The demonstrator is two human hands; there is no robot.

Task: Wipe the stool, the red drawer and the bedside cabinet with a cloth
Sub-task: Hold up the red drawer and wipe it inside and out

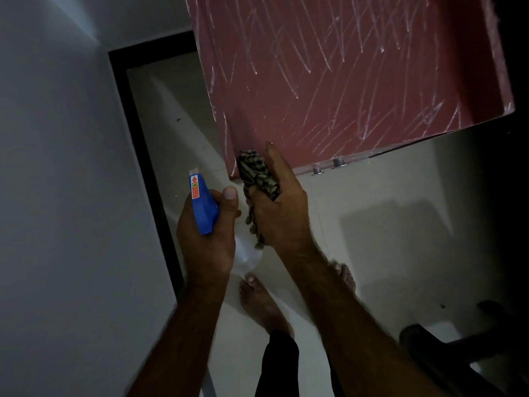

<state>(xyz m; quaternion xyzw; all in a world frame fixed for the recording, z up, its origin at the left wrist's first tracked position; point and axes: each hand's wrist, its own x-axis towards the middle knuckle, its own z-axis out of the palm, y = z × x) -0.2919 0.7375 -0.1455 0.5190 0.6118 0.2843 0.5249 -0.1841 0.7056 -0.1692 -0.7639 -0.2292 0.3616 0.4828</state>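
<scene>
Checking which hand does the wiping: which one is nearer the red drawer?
Right. The right hand, gripping the cloth, is at the near corner of the red drawer, a finger over its surface. The left hand holds the spray bottle lower left, clear of it.

Home, dim room. My evidence: my bare feet (263, 305) on pale floor tiles (372, 196); plain white wall (57, 167), black skirting (147, 167); scratched red drawer (343, 67).

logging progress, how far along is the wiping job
Nothing looks clearly finished: the red drawer shows streaks all over. In hand: the right hand holds the cloth at its near corner, the left hand grips a spray bottle. Stool and bedside cabinet cannot be judged here.
</scene>
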